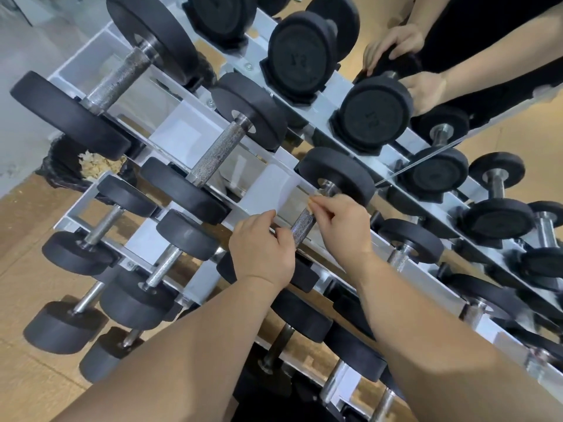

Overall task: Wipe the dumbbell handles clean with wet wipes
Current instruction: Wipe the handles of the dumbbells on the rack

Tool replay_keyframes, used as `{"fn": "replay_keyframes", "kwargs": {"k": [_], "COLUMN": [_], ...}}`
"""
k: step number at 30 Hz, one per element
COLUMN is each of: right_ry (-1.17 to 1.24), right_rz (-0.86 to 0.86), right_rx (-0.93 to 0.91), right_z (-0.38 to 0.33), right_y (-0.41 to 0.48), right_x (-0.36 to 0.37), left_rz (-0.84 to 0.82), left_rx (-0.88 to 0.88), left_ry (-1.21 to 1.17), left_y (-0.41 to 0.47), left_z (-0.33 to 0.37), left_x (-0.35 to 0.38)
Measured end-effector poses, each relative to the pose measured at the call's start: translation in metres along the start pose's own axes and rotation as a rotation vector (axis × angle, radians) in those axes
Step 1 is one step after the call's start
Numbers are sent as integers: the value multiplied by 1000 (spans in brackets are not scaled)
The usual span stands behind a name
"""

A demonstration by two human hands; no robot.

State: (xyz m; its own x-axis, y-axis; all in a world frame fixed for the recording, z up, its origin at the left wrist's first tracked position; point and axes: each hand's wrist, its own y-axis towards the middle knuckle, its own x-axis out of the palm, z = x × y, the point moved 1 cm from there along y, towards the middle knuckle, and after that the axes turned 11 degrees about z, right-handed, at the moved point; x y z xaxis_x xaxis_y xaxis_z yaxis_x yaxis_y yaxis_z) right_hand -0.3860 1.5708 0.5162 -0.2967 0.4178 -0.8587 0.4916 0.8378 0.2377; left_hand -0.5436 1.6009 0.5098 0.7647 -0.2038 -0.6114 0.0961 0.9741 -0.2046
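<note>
I see my left hand (pixel 262 248) curled beside the near end of 1 knurled steel dumbbell handle (pixel 303 225) in the white metal rack (pixel 185 123), its grip unclear. My right hand (pixel 341 223) pinches a pale scrap (pixel 313 198) near the far black rubber head (pixel 338 175).

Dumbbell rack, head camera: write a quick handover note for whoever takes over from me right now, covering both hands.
Left grip: fingers curled at the near end of the handle; what they hold is hidden.
Right grip: pinches a thin pale edge, seemingly the wipe, at the handle's far end.
This dumbbell lies on the rack, top row, third from left.
Done: cannot tell which handles are clean.
Left: wipe this handle, then check the others.
</note>
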Motion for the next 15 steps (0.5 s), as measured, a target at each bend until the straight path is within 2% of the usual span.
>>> {"fn": "replay_keyframes", "kwargs": {"k": [3, 6, 9, 12, 15], "right_ry": [137, 138, 61, 113, 215], "right_rz": [-115, -178, -27, 89, 3], "right_rx": [-114, -193, -38, 150, 182], "right_z": [-4, 0, 11, 11, 2], "right_y": [-26, -23, 2, 5, -26], "right_x": [2, 0, 2, 6, 10], "left_rz": [7, 28, 21, 20, 34], "left_rx": [4, 6, -35, -48, -75], "left_ry": [-14, -27, -6, -12, -38], "left_y": [1, 1, 1, 1, 1], "left_z": [-2, -4, -5, -1, 2], "left_x": [2, 4, 6, 4, 2]}}
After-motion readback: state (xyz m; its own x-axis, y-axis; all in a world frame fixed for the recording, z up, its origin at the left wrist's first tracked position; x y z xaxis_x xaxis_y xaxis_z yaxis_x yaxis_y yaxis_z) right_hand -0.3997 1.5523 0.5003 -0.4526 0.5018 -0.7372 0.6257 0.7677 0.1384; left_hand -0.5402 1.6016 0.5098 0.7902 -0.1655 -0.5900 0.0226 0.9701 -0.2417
